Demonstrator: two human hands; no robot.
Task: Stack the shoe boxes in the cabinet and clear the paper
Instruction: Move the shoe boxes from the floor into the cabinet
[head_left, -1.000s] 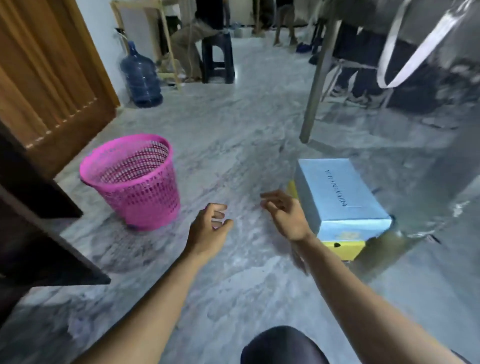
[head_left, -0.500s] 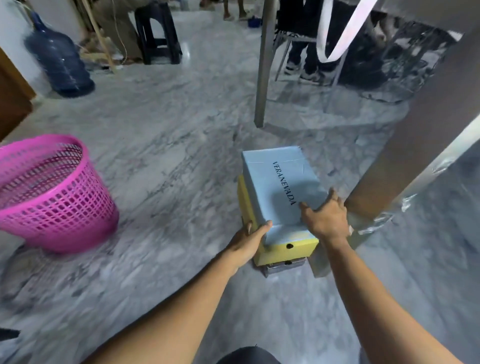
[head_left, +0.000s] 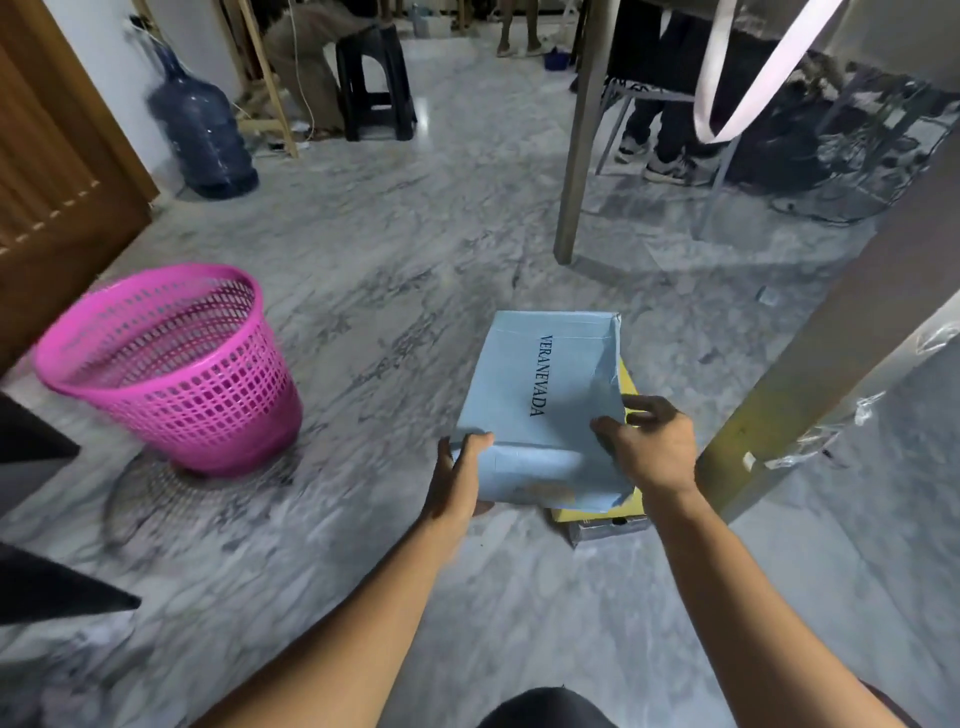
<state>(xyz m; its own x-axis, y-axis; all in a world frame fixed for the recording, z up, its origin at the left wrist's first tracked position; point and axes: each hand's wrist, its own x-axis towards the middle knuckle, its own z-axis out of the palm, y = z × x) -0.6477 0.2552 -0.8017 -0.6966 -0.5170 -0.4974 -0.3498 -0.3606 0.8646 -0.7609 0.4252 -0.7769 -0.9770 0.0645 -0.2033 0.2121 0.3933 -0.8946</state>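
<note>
A light blue shoe box (head_left: 540, 395) with dark lettering on its lid is held between both hands, shifted left of the stack below. My left hand (head_left: 457, 478) grips its near left corner. My right hand (head_left: 649, 441) clasps its right side near the front. Under it a yellow shoe box (head_left: 628, 387) shows along the right and front edges, and a dark box (head_left: 608, 530) lies lowest on the marble floor. Dark cabinet shelves (head_left: 36, 577) jut in at the left edge.
A pink mesh waste basket (head_left: 166, 369) stands on the floor to the left. A slanted table leg (head_left: 831, 364) rises just right of the boxes, another leg (head_left: 576, 156) farther back. A blue water jug (head_left: 200, 135), a black stool (head_left: 374, 83) and seated people are at the back.
Both hands reached from the open floor to the stack and gripped the blue box. It has now come off the yellow box and shifted left and toward me.
</note>
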